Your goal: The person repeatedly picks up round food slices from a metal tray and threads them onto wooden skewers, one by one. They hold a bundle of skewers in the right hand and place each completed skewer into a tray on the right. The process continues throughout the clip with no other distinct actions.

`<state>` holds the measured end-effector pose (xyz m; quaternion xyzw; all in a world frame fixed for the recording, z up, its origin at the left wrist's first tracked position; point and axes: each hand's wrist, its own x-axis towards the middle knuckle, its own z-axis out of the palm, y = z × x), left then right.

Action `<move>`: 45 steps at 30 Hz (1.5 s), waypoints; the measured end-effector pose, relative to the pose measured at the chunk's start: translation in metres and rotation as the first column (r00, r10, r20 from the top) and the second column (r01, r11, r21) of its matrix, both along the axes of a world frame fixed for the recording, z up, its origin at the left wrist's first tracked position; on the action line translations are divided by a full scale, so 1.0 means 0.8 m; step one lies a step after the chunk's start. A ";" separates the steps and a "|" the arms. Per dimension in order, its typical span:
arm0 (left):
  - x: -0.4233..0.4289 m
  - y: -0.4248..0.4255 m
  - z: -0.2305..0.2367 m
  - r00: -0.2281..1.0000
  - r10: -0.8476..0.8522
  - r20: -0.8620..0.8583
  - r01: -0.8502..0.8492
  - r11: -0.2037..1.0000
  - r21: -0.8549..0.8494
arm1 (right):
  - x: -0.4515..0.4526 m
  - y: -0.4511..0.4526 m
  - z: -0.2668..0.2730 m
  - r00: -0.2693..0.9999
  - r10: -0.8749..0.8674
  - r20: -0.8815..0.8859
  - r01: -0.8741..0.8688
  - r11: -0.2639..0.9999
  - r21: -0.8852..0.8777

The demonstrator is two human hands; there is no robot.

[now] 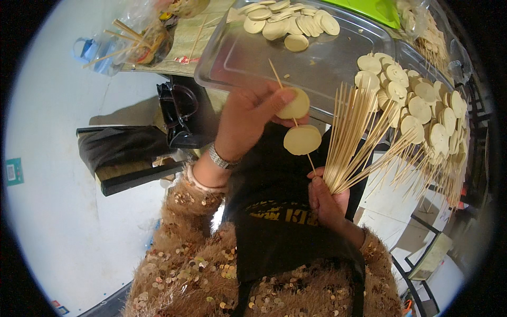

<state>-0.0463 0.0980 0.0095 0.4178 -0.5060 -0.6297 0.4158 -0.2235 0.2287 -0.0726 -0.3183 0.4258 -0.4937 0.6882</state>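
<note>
My left hand [253,109], with a metal watch band at the wrist, pinches a pale round slice [298,104] between thumb and fingers. A thin wooden skewer [311,163] runs through that slice, and its tip stands out above my thumb. Lower on the same skewer sits another pale round piece [302,140], seemingly of stacked slices. My right hand [329,200] grips the skewer's lower end. Also in that hand is a fanned bundle of bare wooden skewers [344,146], spreading upward and to the right.
A metal tray [253,65] holds a pile of loose slices [291,21] at its far side. Many loaded skewers [420,109] lie at the right, sticks overhanging the edge. A green container [368,10] stands behind. At left are a black handbag [180,111] and a bench with dark cloth [122,148].
</note>
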 end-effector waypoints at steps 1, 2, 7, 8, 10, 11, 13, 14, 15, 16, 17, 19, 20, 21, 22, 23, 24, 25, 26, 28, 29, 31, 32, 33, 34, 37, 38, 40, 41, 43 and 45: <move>-0.004 0.003 -0.001 0.998 -0.005 0.056 0.007 0.999 -0.044 | 0.000 0.001 -0.002 1.000 -0.010 0.000 0.010 1.000 -0.009; -0.007 0.007 -0.004 0.994 -0.007 0.111 0.017 0.996 -0.088 | 0.001 0.001 -0.003 1.000 -0.027 0.006 0.027 1.000 -0.010; 0.010 -0.031 -0.002 0.917 0.064 0.393 0.072 0.944 -0.322 | 0.000 0.001 0.003 0.992 -0.120 0.049 0.121 0.992 -0.033; 0.013 -0.050 -0.005 0.961 0.107 0.254 -0.007 0.930 -0.368 | -0.001 0.002 0.004 0.991 -0.114 0.068 0.116 0.993 -0.021; 0.018 -0.089 -0.014 0.901 0.261 0.347 -0.015 0.818 -0.575 | -0.002 0.001 0.004 0.988 -0.110 0.105 0.110 0.994 0.004; 0.023 -0.108 -0.019 0.743 0.416 0.524 0.105 0.701 -0.705 | -0.001 0.001 0.006 0.991 -0.105 0.082 0.105 0.994 0.003; 0.024 -0.138 -0.031 0.509 0.628 0.589 0.296 0.515 -0.805 | 0.001 0.001 0.009 0.994 -0.108 0.029 0.107 0.994 0.009; 0.024 -0.148 -0.032 0.478 0.681 0.555 0.329 0.447 -0.832 | 0.000 0.000 0.010 0.995 -0.094 0.039 0.094 0.996 0.001; 0.023 -0.157 -0.035 0.451 0.728 0.517 0.364 0.379 -0.851 | -0.001 0.000 0.010 0.995 -0.084 0.046 0.085 0.996 -0.004; 0.025 -0.165 -0.038 0.461 0.708 0.535 0.369 0.395 -0.841 | -0.002 -0.001 0.011 0.996 -0.073 0.054 0.074 0.997 -0.010; 0.029 -0.171 -0.040 0.471 0.689 0.551 0.374 0.411 -0.832 | -0.003 -0.001 0.011 0.996 -0.073 0.058 0.074 0.997 -0.004; 0.036 -0.180 -0.046 0.453 0.643 0.618 0.396 0.476 -0.785 | -0.004 -0.001 0.011 0.994 -0.086 0.067 0.085 0.996 0.014; 0.045 -0.184 -0.047 0.419 0.619 0.664 0.408 0.524 -0.747 | -0.005 -0.001 0.010 0.994 -0.091 0.063 0.090 0.996 0.016; 0.049 -0.180 -0.039 0.379 0.596 0.708 0.416 0.574 -0.706 | -0.004 -0.001 0.009 0.994 -0.089 0.061 0.088 0.996 0.017; 0.051 -0.174 -0.032 0.402 0.570 0.717 0.298 0.659 -0.691 | -0.003 -0.001 0.008 0.994 -0.086 0.060 0.085 0.996 0.019; 0.055 -0.165 -0.025 0.427 0.546 0.721 0.175 0.732 -0.658 | -0.002 -0.002 0.008 0.996 -0.080 0.039 0.080 0.997 0.003; 0.056 -0.154 -0.017 0.455 0.525 0.720 0.051 0.791 -0.609 | -0.001 -0.003 0.007 0.997 -0.076 0.017 0.076 0.997 -0.014; 0.059 -0.145 -0.019 0.656 0.441 0.612 -0.083 0.849 -0.522 | 0.001 -0.004 0.007 0.997 -0.071 -0.005 0.070 0.997 -0.031; 0.062 -0.136 -0.022 0.816 0.367 0.446 -0.187 0.898 -0.397 | 0.002 -0.004 0.006 0.999 -0.052 0.007 0.052 0.999 -0.010; 0.056 -0.117 -0.024 0.970 0.230 0.082 -0.214 0.962 -0.170 | 0.001 -0.005 0.007 0.999 -0.028 0.027 0.027 0.999 0.031; 0.047 -0.105 -0.021 0.984 0.157 -0.078 -0.165 0.981 -0.101 | 0.000 -0.004 0.008 0.999 -0.029 0.031 0.028 0.999 0.047; 0.036 -0.084 -0.009 0.956 0.109 -0.271 -0.117 0.993 -0.015 | -0.001 -0.004 0.012 0.999 -0.014 0.047 0.011 0.997 0.074; 0.033 -0.076 -0.004 0.944 0.120 -0.307 -0.122 0.992 0.012 | -0.001 -0.004 0.012 0.999 -0.016 0.045 0.013 0.998 0.062; 0.031 -0.072 -0.003 0.930 0.131 -0.345 -0.125 0.991 0.039 | 0.000 -0.004 0.010 0.999 -0.018 0.041 0.016 0.999 0.049; 0.032 -0.070 -0.004 0.929 0.129 -0.348 -0.129 0.991 0.025 | 0.001 -0.004 0.009 0.999 -0.020 0.037 0.019 0.999 0.036; 0.034 -0.069 -0.007 0.931 0.123 -0.344 -0.135 0.991 -0.013 | 0.000 -0.003 0.008 0.999 -0.033 0.019 0.033 0.999 0.002; 0.035 -0.070 -0.007 0.934 0.120 -0.336 -0.134 0.991 -0.020 | 0.000 -0.003 0.009 0.999 -0.033 0.017 0.032 0.999 0.006; 0.035 -0.069 -0.006 0.939 0.118 -0.323 -0.138 0.990 -0.040 | 0.000 -0.003 0.010 0.999 -0.036 0.012 0.035 0.999 0.017; 0.034 -0.067 -0.002 0.940 0.120 -0.319 -0.144 0.988 -0.053 | 0.001 -0.003 0.010 0.999 -0.039 -0.001 0.039 0.999 0.005; 0.032 -0.064 0.001 0.939 0.133 -0.316 -0.165 0.983 -0.075 | 0.004 -0.004 0.012 0.999 -0.046 -0.027 0.046 0.999 -0.019; 0.031 -0.062 0.003 0.936 0.157 -0.317 -0.196 0.976 -0.095 | 0.002 -0.002 0.011 0.999 -0.048 0.008 0.048 0.999 -0.013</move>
